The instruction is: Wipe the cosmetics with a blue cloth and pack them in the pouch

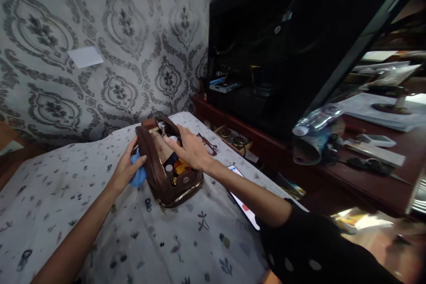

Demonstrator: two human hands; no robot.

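Observation:
A brown leather handbag [149, 159] lies unzipped on a patterned white sheet, its opening facing up. My left hand [127, 166] presses a blue cloth [138, 171] against the bag's left side, the cloth gathered under the fingers. Across the opening, my right hand [191, 148] grips the bag's right rim, with the thumb over the inside. Within the bag I see a beige item [160, 147], an orange item [181, 167] and several small capped containers. The right hand covers part of the contents.
A phone [244, 199] with a lit screen lies under my right forearm, and eyeglasses [208, 144] rest beyond the bag. To the right, a large black television [266, 53] stands on a dark red cabinet [362, 186] with a plastic bottle [317, 119]. A patterned wall [116, 31] closes off the back.

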